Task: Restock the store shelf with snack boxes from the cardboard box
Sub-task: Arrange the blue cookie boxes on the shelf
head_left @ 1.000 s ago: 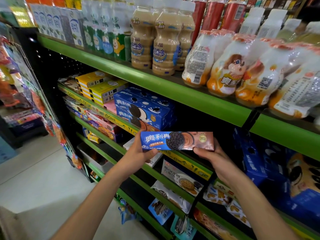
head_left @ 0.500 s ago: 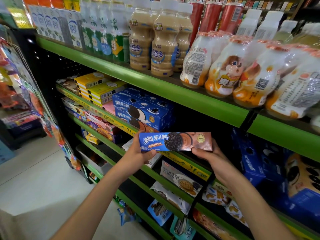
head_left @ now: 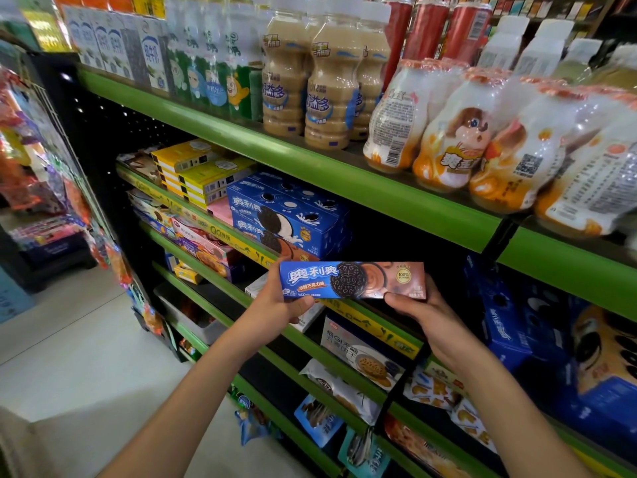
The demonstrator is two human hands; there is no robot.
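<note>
Both hands hold one Oreo cookie box (head_left: pixel 352 280) level and lengthwise in front of the green store shelf (head_left: pixel 310 167), printed face toward the camera. The left hand (head_left: pixel 275 307) grips the blue left end, thumb curled under the lower edge and fingers behind the box. The right hand (head_left: pixel 422 313) grips the brown right end, thumb pressed along the lower front edge and fingers wrapped behind. The box is clear of the shelving, held just in front of the yellow price strip (head_left: pixel 362 315) of the second tier.

Directly behind and above the held box, on that tier, sits a stack of blue Oreo cartons (head_left: pixel 286 219), two high, with a dark gap in the shelf to their right. Left of the cartons stands a stack of yellow boxes (head_left: pixel 200 174), with a pink box (head_left: pixel 220 210) wedged between the two stacks. Further blue Oreo cartons (head_left: pixel 506 322) occupy the section to the right, beyond the black divider (head_left: pixel 501 234).

The top tier carries tan drink bottles (head_left: pixel 320 81), white and orange dog-print bottles (head_left: pixel 462 139), red cans (head_left: pixel 448 29) behind them and milk cartons (head_left: pixel 113 43) at the left. Lower tiers hold biscuit boxes (head_left: pixel 362 353) and bagged snacks (head_left: pixel 337 384). Packets hang on a wire rack (head_left: pixel 41 132) at the far left, above a pale floor (head_left: pixel 86 357).
</note>
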